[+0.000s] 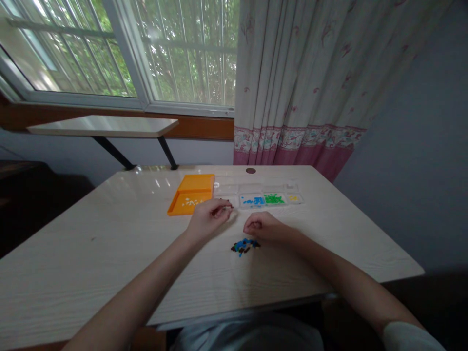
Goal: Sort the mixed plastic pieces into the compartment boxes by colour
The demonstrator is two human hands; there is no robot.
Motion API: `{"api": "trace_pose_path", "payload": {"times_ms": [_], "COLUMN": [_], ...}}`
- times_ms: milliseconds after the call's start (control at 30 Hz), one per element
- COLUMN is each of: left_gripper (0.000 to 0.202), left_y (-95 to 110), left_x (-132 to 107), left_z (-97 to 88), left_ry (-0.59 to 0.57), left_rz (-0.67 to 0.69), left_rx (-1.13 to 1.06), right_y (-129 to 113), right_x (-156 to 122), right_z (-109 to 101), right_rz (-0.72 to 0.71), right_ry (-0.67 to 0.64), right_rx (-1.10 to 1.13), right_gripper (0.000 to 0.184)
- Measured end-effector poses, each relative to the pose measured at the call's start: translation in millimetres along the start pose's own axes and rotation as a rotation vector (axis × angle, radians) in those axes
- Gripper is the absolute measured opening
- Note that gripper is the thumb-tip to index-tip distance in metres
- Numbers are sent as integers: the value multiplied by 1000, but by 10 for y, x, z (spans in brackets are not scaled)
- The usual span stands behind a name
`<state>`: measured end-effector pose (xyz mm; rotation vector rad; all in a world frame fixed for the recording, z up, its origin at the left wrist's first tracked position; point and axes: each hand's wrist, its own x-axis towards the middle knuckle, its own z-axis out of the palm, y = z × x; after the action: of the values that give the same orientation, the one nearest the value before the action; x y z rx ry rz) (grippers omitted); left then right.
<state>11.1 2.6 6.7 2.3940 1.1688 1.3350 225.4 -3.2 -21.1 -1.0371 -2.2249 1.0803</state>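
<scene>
My left hand (207,215) is over the table beside the orange box, fingers curled together in a pinch. Small dark bits show near its fingertips, but whether they are in the fingers or in the clear box behind cannot be told. My right hand (266,226) is closed, thumb against curled fingers, just behind a loose pile of small blue and dark brown pieces (245,246). What it holds, if anything, is hidden. Behind the hands are clear boxes with blue pieces (258,200), green pieces (274,199) and yellow pieces (293,198).
An open orange box (176,204) with white pieces (190,202) lies left of the clear boxes. Their transparent lids (250,187) are folded back behind them. A raised shelf (106,126) on black legs stands at the table's back left, and a curtain (292,97) hangs behind.
</scene>
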Motion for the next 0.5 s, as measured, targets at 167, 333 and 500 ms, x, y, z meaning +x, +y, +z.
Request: {"api": "trace_pose_path", "payload": {"times_ms": [167, 333, 500], "left_gripper": [12, 11, 11], "left_y": [23, 31, 43], "left_x": [34, 8, 9], "left_z": [-79, -45, -51], "left_ry": [168, 195, 223], "left_rz": [44, 133, 171], "left_rx": [41, 109, 138], "right_y": [-50, -70, -69], "right_x": [-42, -25, -11], "right_z": [-21, -30, -17], "right_rz": [-182, -225, -139], "right_ry": [-52, -67, -20], "right_rx": [-226, -309, -298], "right_gripper": [16, 16, 14]}}
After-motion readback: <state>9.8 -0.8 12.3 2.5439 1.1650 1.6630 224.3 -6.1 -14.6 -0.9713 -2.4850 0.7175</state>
